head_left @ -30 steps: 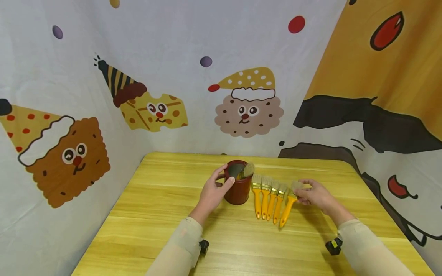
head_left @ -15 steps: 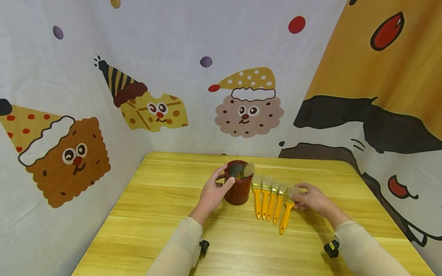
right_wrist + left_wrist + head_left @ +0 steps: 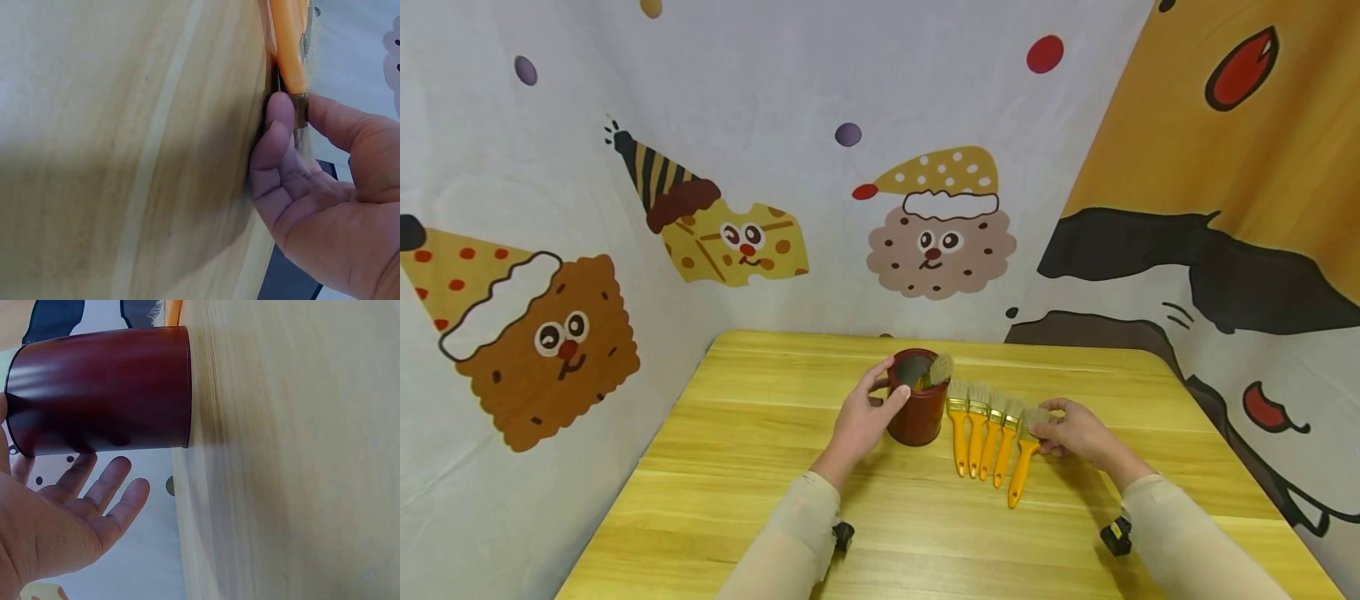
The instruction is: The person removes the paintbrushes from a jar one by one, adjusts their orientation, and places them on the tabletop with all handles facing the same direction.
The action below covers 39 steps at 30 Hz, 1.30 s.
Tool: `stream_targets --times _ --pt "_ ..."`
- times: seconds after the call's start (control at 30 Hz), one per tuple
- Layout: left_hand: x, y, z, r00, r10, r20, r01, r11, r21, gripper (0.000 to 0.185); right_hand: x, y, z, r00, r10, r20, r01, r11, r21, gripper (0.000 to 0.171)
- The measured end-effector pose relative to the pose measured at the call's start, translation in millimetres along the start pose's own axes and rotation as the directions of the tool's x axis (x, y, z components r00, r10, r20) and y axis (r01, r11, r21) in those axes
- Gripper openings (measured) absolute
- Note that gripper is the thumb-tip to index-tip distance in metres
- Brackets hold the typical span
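Note:
A dark red cylindrical can stands upright on the table. My left hand holds it near the rim from the left, the thumb on the near side; in the left wrist view the other fingers lie along the can's far side. Bristles of a paintbrush stick out over the can's right rim. Right of the can, several orange-handled paintbrushes lie in a row, bristles away from me. At the row's right end, my right hand pinches a paintbrush by its bristle end, between thumb and fingers.
The wooden table ends at a cloth backdrop with cartoon figures, which hangs behind it and along both sides. A small black device sits at the left wrist and another black device at the right.
The right hand has shifted slightly left, bringing its paintbrush closer to the row, with the handle end swung nearer to me. The left hand and the can have not moved.

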State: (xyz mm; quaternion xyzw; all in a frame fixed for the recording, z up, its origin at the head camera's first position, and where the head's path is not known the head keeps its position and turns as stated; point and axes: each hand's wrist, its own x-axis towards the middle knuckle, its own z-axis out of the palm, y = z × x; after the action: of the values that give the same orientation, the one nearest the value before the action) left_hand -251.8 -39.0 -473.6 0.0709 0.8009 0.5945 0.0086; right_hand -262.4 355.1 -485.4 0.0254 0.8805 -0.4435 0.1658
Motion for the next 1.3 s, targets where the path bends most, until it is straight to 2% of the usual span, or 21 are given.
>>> stream_targets --times 0.17,0.33,1.3 --pt "-0.3 -0.1 -0.7 1.000 0.007 0.000 -0.007 1.000 -0.002 0.064 0.5 -3.2 -0.9 1.000 0.012 -0.017 -0.014 0.996 -0.094 0.073" --pt "-0.5 -0.4 -1.3 1.000 0.007 0.005 -0.007 1.000 -0.005 0.064 0.5 -4.0 -0.2 1.000 0.020 -0.009 -0.021 0.989 -0.145 0.071" --pt "-0.5 0.2 -0.5 1.000 -0.001 -0.002 0.001 1.000 0.004 0.063 3.3 0.8 0.9 1.000 0.017 -0.009 -0.018 0.987 -0.160 0.070"
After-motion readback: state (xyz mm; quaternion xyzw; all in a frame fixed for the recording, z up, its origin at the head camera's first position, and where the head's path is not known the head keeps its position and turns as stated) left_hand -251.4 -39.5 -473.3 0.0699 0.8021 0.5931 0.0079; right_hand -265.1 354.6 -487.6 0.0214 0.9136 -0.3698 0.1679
